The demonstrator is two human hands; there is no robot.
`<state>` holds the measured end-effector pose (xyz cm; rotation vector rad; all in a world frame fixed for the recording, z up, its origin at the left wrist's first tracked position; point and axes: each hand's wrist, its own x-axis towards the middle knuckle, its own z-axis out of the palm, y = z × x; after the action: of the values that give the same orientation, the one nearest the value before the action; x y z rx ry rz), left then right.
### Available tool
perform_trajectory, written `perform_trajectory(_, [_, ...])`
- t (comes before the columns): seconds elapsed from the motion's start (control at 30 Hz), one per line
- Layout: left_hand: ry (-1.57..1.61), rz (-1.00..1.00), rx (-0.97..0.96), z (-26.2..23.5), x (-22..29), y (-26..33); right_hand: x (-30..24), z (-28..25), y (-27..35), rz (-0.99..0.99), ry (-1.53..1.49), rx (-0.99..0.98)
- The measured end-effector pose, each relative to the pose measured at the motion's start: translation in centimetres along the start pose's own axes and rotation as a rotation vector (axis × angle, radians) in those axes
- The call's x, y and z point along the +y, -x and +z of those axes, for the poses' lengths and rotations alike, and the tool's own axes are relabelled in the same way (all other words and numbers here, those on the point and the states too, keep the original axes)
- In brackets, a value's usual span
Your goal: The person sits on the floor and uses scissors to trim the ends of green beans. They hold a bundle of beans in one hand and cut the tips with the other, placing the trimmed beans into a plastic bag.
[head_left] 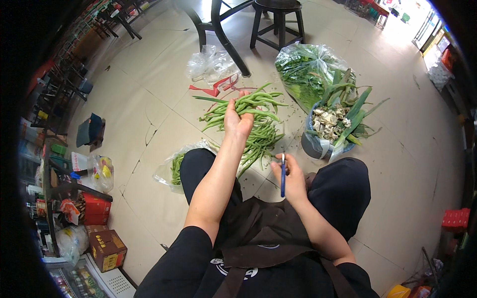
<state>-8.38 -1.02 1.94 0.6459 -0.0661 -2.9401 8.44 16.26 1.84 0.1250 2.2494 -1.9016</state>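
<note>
My left hand [237, 123] reaches out in front of me, palm up, its fingers closed round a bunch of long green beans [254, 103]. Beneath it, a heap of green beans [262, 141] lies on the tiled floor. Nearer my body, my right hand [292, 179] grips a slim blue-handled tool [283, 180] held upright; its tip is too small to make out. This tool is apart from the beans. Beside my left knee sits a clear plastic bag [164, 173] with more green beans in it.
A bucket [314, 145] of vegetable scraps stands beyond my right knee, a bag of leafy greens [298, 74] behind it. Red strips [212, 91] and a crumpled clear bag [211, 64] lie near a chair leg [233, 52]. Farther back is a dark stool [278, 7]. Boxes [108, 250] stand at left.
</note>
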Motion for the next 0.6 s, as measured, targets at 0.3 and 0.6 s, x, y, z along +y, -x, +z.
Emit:
perform_trajectory(0.3, [0.017,0.065,0.045,0.0,-1.0,0.0,0.3,2.0,-1.6,0.051,-0.104,0.065])
perform_trajectory(0.6, [0.031,0.092,0.062,-0.4,-1.4,-0.6,-0.9,1.3,-1.1,0.075,-0.309,0.155])
